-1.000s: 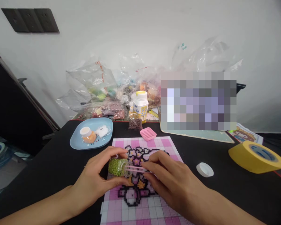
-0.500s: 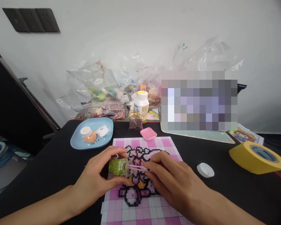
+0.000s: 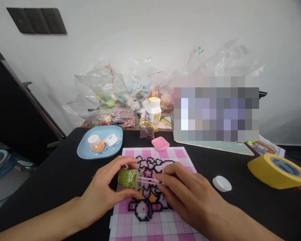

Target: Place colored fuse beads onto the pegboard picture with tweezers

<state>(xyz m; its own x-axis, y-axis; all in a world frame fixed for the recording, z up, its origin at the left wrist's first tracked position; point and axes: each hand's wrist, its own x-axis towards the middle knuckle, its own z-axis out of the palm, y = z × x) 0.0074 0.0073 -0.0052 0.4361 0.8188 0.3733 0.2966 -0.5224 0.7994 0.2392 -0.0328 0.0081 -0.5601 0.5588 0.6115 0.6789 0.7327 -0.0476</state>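
Observation:
Tipped on its side, a clear jar of green beads [image 3: 127, 178] is gripped between the thumb and fingers of my left hand [image 3: 110, 184]. Its open mouth faces right. My right hand [image 3: 188, 187] pinches pink tweezers [image 3: 150, 180], whose tips reach into the jar's mouth. Whether the tips hold a bead is too small to tell. Beneath both hands lies a pink-and-white checked pegboard [image 3: 130, 227] with a bead pattern [image 3: 143, 211] outlined in black, with orange, pink and yellow parts. My right hand covers part of the pattern.
A blue plate [image 3: 81, 147] holds an orange-bead jar [image 3: 97, 144] and a white packet [image 3: 111, 139]. Behind the board are a pink ridged tray [image 3: 160, 143], a brown-bead bag [image 3: 146, 131] and a white bottle [image 3: 153, 113]. A white cap [image 3: 222, 183] and yellow tape roll [image 3: 268, 172] lie right.
The whole view has shifted slightly, so things appear a little further right. Both hands keep the same hold, with the tweezers still at the jar's mouth.

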